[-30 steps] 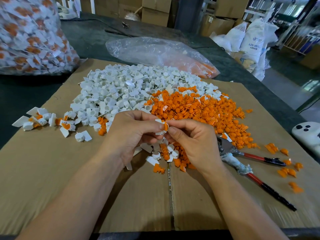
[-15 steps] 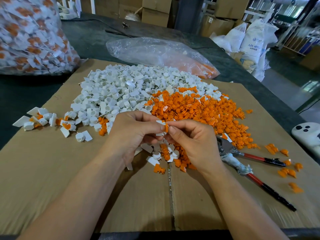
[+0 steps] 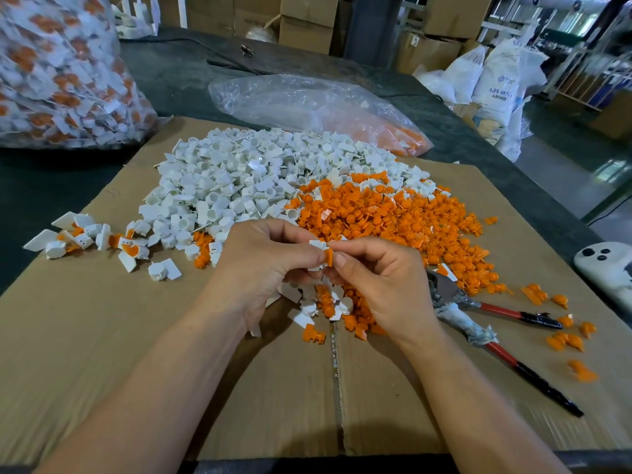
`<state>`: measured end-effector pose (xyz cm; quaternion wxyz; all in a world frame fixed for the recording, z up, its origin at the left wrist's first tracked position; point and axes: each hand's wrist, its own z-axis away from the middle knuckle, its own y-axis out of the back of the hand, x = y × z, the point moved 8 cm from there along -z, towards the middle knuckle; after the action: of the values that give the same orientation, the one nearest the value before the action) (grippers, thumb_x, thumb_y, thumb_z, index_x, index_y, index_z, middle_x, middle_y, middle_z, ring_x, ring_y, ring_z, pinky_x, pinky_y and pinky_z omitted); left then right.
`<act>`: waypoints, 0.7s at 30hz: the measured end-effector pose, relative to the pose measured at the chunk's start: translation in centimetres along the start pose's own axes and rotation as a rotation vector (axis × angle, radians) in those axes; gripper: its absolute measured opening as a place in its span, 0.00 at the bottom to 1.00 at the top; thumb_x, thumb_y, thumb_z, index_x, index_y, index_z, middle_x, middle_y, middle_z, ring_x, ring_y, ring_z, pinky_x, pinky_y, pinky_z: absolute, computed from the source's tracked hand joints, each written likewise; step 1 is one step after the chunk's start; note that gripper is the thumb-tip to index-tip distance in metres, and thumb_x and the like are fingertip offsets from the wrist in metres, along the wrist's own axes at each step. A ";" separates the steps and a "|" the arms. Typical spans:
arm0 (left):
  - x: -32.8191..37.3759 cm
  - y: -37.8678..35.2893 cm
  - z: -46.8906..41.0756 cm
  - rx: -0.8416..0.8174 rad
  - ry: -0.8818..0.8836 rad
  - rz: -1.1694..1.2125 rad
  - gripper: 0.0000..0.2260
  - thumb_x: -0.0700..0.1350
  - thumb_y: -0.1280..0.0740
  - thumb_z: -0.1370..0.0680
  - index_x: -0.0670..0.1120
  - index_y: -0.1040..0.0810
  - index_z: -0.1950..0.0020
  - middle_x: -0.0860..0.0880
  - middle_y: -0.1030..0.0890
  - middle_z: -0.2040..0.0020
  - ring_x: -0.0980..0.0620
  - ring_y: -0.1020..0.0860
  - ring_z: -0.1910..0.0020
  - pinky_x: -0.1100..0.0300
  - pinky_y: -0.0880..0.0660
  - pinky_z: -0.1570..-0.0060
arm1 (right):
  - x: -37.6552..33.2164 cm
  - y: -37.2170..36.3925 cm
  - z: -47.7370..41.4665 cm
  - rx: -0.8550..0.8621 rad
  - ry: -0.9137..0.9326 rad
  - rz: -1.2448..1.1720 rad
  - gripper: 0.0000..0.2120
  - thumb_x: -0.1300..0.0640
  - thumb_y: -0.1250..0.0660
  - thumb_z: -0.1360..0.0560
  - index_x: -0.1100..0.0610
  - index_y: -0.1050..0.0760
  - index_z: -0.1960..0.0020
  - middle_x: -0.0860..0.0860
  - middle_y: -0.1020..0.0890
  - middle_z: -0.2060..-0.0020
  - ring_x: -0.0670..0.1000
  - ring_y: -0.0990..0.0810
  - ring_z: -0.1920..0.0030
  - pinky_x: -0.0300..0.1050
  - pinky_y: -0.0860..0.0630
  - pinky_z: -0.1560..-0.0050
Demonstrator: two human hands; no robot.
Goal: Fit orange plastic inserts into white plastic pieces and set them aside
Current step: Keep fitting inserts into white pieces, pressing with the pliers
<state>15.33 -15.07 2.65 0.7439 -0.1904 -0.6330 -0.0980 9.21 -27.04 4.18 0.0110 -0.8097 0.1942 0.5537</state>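
While both hands meet above the flat brown cardboard sheet point(image 3: 102, 336) on the counter, an insert is going in.

Left hand point(image 3: 263, 268) pinches a small white plastic piece point(image 3: 318, 245); right hand point(image 3: 383, 285) pinches a small orange plastic insert point(image 3: 329, 257) against it. Seating looks unfinished: next, press it home, then set it with the finished white-and-orange pieces point(image 3: 89, 236) at left.

Flattened cardboard sheet point(image 3: 102, 336) covering the dark table point(image 3: 178, 80), red-handled pliers point(image 3: 496, 323) near its right edge, white controller point(image 3: 605, 268) at that edge, cardboard boxes point(image 3: 307, 25) and white sacks point(image 3: 496, 83) beyond the far side.
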 end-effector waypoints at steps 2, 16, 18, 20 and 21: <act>0.0 0.0 0.0 0.001 -0.002 0.002 0.07 0.27 0.29 0.35 0.37 0.22 0.65 0.46 0.22 0.75 0.52 0.23 0.78 0.66 0.27 0.78 | 0.0 0.1 0.0 0.006 -0.001 0.007 0.08 0.61 0.32 0.30 0.48 0.20 0.56 0.44 0.16 0.64 0.47 0.17 0.62 0.38 0.22 0.60; 0.0 0.8 -0.1 0.023 -0.006 0.096 0.08 0.28 0.30 0.34 0.39 0.23 0.68 0.45 0.22 0.76 0.53 0.24 0.78 0.67 0.28 0.78 | -2.8 7.6 1.1 0.086 -0.134 0.419 0.09 0.45 0.33 0.38 0.40 0.22 0.58 0.34 0.18 0.59 0.36 0.20 0.60 0.28 0.27 0.59; 0.0 0.7 -0.1 0.015 -0.007 0.106 0.09 0.28 0.30 0.34 0.40 0.23 0.69 0.45 0.22 0.76 0.53 0.23 0.78 0.67 0.28 0.78 | -2.4 11.1 2.6 0.111 -0.248 0.515 0.12 0.42 0.33 0.41 0.39 0.22 0.57 0.36 0.18 0.59 0.37 0.20 0.57 0.34 0.26 0.55; 0.0 0.5 -0.2 0.004 -0.009 0.105 0.10 0.28 0.30 0.34 0.41 0.22 0.70 0.45 0.22 0.76 0.53 0.23 0.78 0.67 0.28 0.78 | -1.7 13.9 4.2 0.072 -0.361 0.677 0.19 0.40 0.31 0.44 0.39 0.23 0.52 0.38 0.19 0.53 0.39 0.23 0.50 0.39 0.30 0.50; 0.0 0.4 -0.2 -0.001 -0.010 0.104 0.10 0.28 0.30 0.34 0.41 0.22 0.71 0.45 0.23 0.76 0.53 0.23 0.78 0.67 0.28 0.78 | -1.4 14.6 4.8 0.000 -0.398 0.817 0.27 0.37 0.29 0.45 0.41 0.25 0.47 0.40 0.21 0.47 0.41 0.26 0.47 0.40 0.33 0.48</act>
<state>15.71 -14.80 2.57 0.7447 -0.2239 -0.6260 -0.0583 -0.32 -39.04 6.41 -0.1712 -0.5444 0.4921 0.6574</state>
